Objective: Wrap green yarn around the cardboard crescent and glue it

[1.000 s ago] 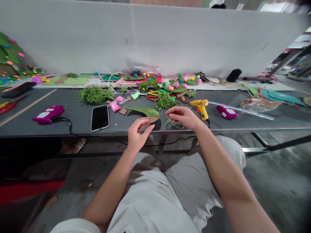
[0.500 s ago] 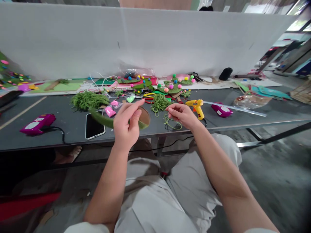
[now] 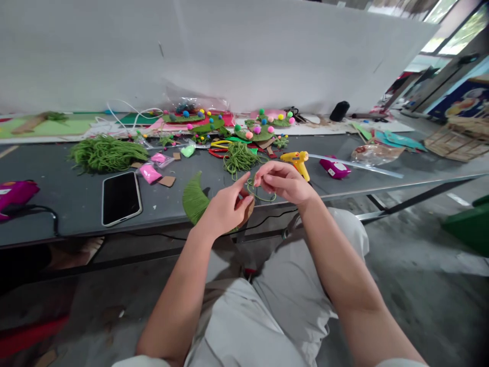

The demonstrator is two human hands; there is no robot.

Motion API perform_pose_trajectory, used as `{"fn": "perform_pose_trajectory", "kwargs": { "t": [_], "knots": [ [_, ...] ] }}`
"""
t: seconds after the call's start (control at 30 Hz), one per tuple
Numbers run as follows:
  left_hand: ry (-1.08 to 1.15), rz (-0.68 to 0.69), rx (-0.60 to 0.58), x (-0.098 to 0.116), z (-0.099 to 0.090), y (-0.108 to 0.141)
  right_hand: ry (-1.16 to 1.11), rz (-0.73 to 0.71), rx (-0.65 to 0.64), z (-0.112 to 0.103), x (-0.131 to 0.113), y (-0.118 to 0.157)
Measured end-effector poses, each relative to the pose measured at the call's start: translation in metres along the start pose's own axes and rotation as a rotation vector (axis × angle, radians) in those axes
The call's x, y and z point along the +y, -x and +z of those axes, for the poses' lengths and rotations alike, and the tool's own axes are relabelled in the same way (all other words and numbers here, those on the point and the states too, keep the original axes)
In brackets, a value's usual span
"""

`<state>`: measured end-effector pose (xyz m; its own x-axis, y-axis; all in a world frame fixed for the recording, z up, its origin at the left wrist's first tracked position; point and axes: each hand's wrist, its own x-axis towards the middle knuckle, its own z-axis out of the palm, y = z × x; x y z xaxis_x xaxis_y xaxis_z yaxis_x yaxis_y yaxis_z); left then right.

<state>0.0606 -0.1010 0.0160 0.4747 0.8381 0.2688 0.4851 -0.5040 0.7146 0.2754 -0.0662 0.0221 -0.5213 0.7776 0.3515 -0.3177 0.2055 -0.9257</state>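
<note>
A crescent of cardboard wrapped in green yarn is gripped in my left hand, its wrapped, curved end reaching left over the table edge. Bare brown cardboard shows at its other end, beside my thumb. My right hand is closed in a pinch just to the right, apart from the left hand. A thin strand of green yarn loops down by its fingertips; the exact point of grip is hidden. Behind the hands sits a tangled heap of green yarn.
A yellow glue gun lies just behind my right hand, a purple device further right. On the left are a phone, a larger yarn bundle and pink packets. Pom-pom-covered green pieces line the back.
My left hand has lowered and moved right with the crescent, closer to my right hand. The right hand remains pinched. The view has shifted, so the table items appear further left.
</note>
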Motion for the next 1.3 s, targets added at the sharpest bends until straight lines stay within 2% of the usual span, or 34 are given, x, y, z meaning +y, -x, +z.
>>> {"fn": "perform_pose_trajectory", "kwargs": {
  "t": [0.07, 0.17, 0.27, 0.37, 0.6, 0.9, 1.0, 1.13, 1.2, 1.3],
  "knots": [
    [-0.012, 0.041, 0.005, 0.002, 0.004, -0.008, -0.013, -0.004, 0.025, 0.000, 0.000, 0.001],
    [-0.018, 0.044, 0.076, -0.001, 0.013, -0.016, 0.003, 0.008, 0.128, -0.003, -0.002, 0.003],
    [0.012, 0.027, 0.102, -0.007, 0.019, -0.016, 0.041, 0.006, 0.228, -0.005, -0.007, 0.007],
    [0.043, 0.030, 0.096, -0.014, 0.019, -0.011, 0.055, -0.008, 0.260, -0.006, -0.011, 0.009],
    [0.117, 0.041, 0.021, -0.012, 0.015, -0.007, -0.012, 0.004, 0.160, -0.003, -0.008, 0.008],
    [0.115, 0.039, 0.036, -0.004, 0.016, -0.010, -0.033, 0.112, 0.104, 0.000, -0.009, 0.010],
    [0.116, 0.021, 0.082, -0.008, 0.015, -0.010, -0.043, 0.126, 0.140, -0.001, -0.008, 0.007],
    [0.107, 0.008, 0.151, -0.012, 0.011, -0.009, 0.131, 0.179, 0.287, -0.004, -0.004, 0.002],
    [0.095, 0.011, 0.160, -0.011, 0.009, -0.008, 0.211, 0.205, 0.243, -0.005, -0.002, 0.002],
    [0.079, 0.011, 0.173, -0.010, 0.006, -0.008, 0.318, 0.234, 0.081, -0.003, 0.001, 0.003]
  ]
}}
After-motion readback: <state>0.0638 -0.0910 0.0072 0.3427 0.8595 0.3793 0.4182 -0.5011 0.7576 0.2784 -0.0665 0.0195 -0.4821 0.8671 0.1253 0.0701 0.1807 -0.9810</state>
